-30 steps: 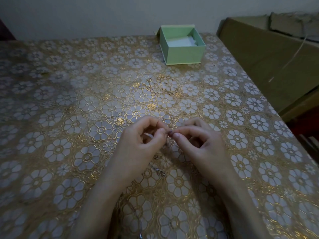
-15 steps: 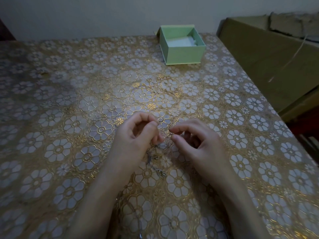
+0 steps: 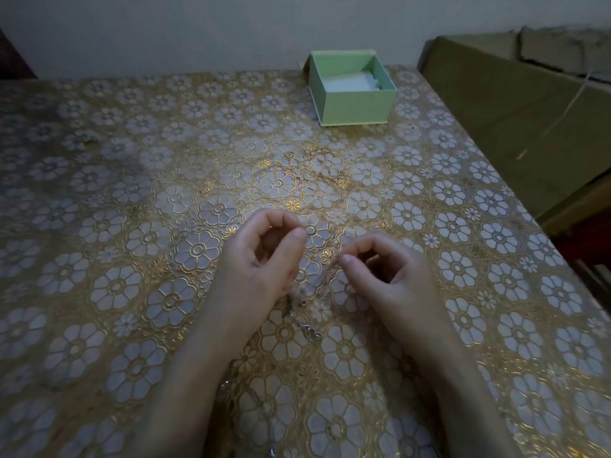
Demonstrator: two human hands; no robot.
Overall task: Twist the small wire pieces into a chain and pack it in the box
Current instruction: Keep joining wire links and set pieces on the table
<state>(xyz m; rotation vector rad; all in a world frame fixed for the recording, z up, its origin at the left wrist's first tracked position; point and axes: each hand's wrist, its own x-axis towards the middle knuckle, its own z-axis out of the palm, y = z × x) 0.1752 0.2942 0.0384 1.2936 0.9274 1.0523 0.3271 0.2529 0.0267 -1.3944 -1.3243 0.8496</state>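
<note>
Box [image 3: 353,104] pale green, white lining; tablecloth [image 3: 132,226] gold with white flower pattern; cardboard [image 3: 515,104] brown; chain [image 3: 305,328] silvery

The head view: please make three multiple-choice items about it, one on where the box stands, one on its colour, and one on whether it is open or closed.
1. Where does the box stand on the table?
A. at the far edge, near the wall
B. between the two hands
C. at the near left corner

2. What colour is the box?
A. red
B. light green
C. black

3. In what state is the box?
A. closed with a lid
B. open, with a white lining showing
C. lying on its side

Answers:
1. A, because it stands far beyond the left hand and the right hand, close to the wall.
2. B, because its walls are pale green inside and outside.
3. B, because no lid covers it and the white inside is visible from above.
</note>
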